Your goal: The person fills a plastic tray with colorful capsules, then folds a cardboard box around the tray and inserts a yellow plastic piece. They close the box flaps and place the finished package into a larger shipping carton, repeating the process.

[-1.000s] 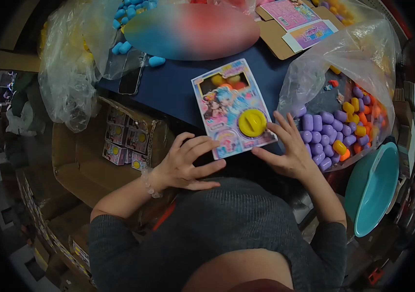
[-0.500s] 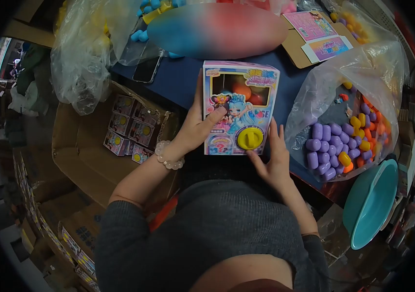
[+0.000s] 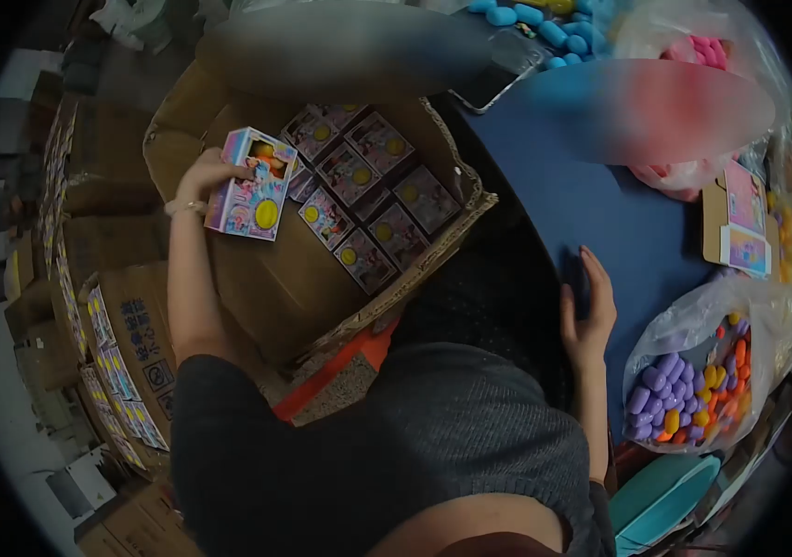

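Note:
My left hand grips a colourful toy capsule machine box by its side, with a yellow dial on the front and orange balls behind its window. The box hangs tilted over the open cardboard carton. Inside that carton lie several similar boxes, their yellow dials facing up. My right hand is at the edge of the blue table, fingers apart and holding nothing.
A clear plastic bag of purple, orange and yellow capsules rests on the table's right side. Blue capsules and a phone are at the back. A teal basin stands lower right; closed cartons are stacked left.
My view has turned left. My left hand has carried the toy box from in front of me over to the carton, and my right hand has let go of it.

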